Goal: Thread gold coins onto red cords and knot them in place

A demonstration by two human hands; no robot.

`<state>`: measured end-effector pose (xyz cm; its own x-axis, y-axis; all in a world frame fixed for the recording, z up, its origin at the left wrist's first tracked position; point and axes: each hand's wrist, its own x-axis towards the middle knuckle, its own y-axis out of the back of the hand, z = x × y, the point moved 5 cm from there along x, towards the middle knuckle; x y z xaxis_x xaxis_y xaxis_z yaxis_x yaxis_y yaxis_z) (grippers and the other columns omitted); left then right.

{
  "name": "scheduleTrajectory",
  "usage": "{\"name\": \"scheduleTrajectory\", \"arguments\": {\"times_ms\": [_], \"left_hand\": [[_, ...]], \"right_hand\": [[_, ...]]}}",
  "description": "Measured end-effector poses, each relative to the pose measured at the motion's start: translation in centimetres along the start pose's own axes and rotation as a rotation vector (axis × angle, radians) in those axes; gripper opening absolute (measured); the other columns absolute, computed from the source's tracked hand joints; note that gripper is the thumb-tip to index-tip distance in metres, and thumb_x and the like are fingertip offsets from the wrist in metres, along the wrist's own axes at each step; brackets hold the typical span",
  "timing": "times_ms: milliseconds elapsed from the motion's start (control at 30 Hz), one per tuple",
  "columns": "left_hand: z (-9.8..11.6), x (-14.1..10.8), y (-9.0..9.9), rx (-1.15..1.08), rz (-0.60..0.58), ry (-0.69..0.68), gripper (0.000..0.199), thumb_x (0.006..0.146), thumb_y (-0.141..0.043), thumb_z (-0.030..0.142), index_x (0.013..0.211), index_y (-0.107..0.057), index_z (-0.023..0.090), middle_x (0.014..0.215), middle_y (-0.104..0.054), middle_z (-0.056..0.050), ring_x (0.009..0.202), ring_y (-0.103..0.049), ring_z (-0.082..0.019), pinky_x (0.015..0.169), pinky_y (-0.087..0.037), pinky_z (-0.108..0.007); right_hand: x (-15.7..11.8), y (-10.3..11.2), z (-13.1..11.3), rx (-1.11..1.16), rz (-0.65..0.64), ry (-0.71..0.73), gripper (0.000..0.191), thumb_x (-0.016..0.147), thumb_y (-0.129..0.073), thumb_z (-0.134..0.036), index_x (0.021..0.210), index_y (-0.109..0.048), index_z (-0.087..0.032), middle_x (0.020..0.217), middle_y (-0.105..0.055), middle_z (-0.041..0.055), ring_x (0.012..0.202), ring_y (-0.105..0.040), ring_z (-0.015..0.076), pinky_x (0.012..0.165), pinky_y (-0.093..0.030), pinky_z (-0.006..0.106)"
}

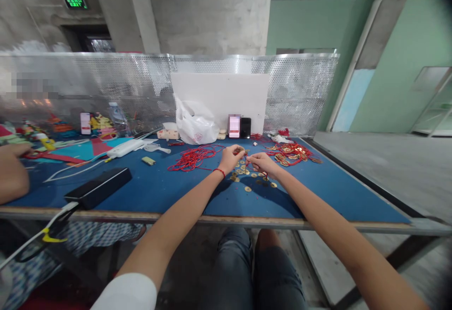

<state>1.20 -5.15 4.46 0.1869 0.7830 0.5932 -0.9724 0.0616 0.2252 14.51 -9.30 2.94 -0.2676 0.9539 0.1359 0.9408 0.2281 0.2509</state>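
Note:
My left hand (231, 157) and my right hand (263, 163) meet above the middle of the blue-topped table (169, 192), their fingertips pinching a thin red cord (246, 158) between them. Whether a coin sits in either pinch is too small to tell. Just below them lie scattered brass coins with square holes (243, 171). A tangle of loose red cord (194, 157) lies left of my hands. To the right is a heap of coins tied on red cord (287, 154). A red thread (219, 172) circles my left wrist.
A co-worker's forearm (12, 173) rests at the far left among colourful craft pieces (100, 124). A black box (98, 187) with a white cable sits near the front edge. Behind stand a white plastic bag (196, 123), phones (234, 126), and a perforated metal panel (268, 84).

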Motion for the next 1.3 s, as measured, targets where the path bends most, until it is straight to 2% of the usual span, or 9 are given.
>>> {"name": "scheduleTrajectory", "arguments": {"times_ms": [100,267,400,567,767,967,1200,1300], "left_hand": [[-0.2,0.2,0.2,-0.022,0.022,0.019,0.009,0.072,-0.06,0.019,0.076,-0.065,0.013,0.07,-0.068,-0.004,0.061,-0.063,-0.014,0.061,-0.052,-0.026],[-0.7,0.4,0.3,-0.102,0.031,0.057,0.011,0.073,-0.06,0.02,0.077,-0.066,0.012,0.071,-0.069,-0.005,0.063,-0.064,-0.015,0.062,-0.054,-0.028],[-0.7,0.3,-0.2,-0.135,-0.006,0.059,0.011,0.072,-0.062,0.022,0.076,-0.066,0.012,0.069,-0.068,-0.004,0.061,-0.063,-0.015,0.062,-0.054,-0.028],[-0.7,0.1,-0.8,-0.177,-0.057,0.053,0.014,0.069,-0.066,0.025,0.075,-0.067,0.012,0.069,-0.069,-0.005,0.062,-0.063,-0.015,0.063,-0.054,-0.029],[-0.9,0.0,-1.2,-0.256,-0.09,0.101,0.019,0.067,-0.069,0.028,0.075,-0.067,0.012,0.07,-0.069,-0.005,0.065,-0.064,-0.015,0.067,-0.055,-0.03],[-0.9,-0.1,-1.2,-0.213,-0.094,0.072,0.019,0.066,-0.069,0.028,0.074,-0.066,0.012,0.071,-0.069,-0.006,0.065,-0.064,-0.016,0.068,-0.054,-0.032],[-0.5,-0.2,-1.1,-0.087,-0.094,0.004,0.014,0.069,-0.063,0.025,0.074,-0.067,0.012,0.073,-0.069,-0.006,0.068,-0.064,-0.016,0.068,-0.053,-0.03],[-0.3,-0.3,-1.2,-0.032,-0.1,-0.027,0.013,0.071,-0.062,0.024,0.074,-0.067,0.013,0.074,-0.069,-0.006,0.07,-0.064,-0.016,0.069,-0.052,-0.029]], "right_hand": [[0.3,0.6,-0.4,-0.052,0.085,0.118,0.035,0.074,-0.055,-0.048,0.071,-0.062,-0.013,0.042,-0.042,-0.0053,0.037,-0.03,0.0059,0.038,-0.019,0.02],[0.2,2.0,-1.2,-0.262,0.35,0.348,0.033,0.079,-0.05,-0.041,0.083,-0.067,-0.013,0.05,-0.056,0.0,0.044,-0.042,0.0102,0.046,-0.03,0.022],[0.0,2.1,-1.3,-0.472,0.455,0.383,0.029,0.08,-0.052,-0.039,0.079,-0.069,-0.015,0.051,-0.059,0.0017,0.048,-0.049,0.0123,0.051,-0.033,0.023],[0.4,1.5,-0.6,-0.455,0.386,0.292,0.027,0.079,-0.054,-0.035,0.066,-0.067,-0.015,0.047,-0.057,0.0008,0.044,-0.048,0.0113,0.049,-0.032,0.022],[0.6,1.4,-0.5,-0.414,0.337,0.26,0.026,0.076,-0.054,-0.032,0.06,-0.065,-0.014,0.045,-0.055,-0.0005,0.042,-0.043,0.0096,0.048,-0.03,0.022],[0.6,1.5,-0.4,-0.339,0.304,0.167,0.037,0.075,-0.055,-0.033,0.042,-0.053,-0.016,0.036,-0.045,-0.0021,0.038,-0.033,0.0076,0.047,-0.027,0.023],[0.6,1.2,-0.1,-0.295,0.256,0.069,0.031,0.071,-0.057,-0.03,0.045,-0.057,-0.014,0.038,-0.05,-0.0007,0.04,-0.035,0.0078,0.047,-0.027,0.023],[0.5,1.1,-0.1,-0.244,0.244,0.039,0.028,0.07,-0.056,-0.029,0.047,-0.059,-0.014,0.037,-0.048,-0.0012,0.039,-0.032,0.0073,0.045,-0.024,0.023]]}}
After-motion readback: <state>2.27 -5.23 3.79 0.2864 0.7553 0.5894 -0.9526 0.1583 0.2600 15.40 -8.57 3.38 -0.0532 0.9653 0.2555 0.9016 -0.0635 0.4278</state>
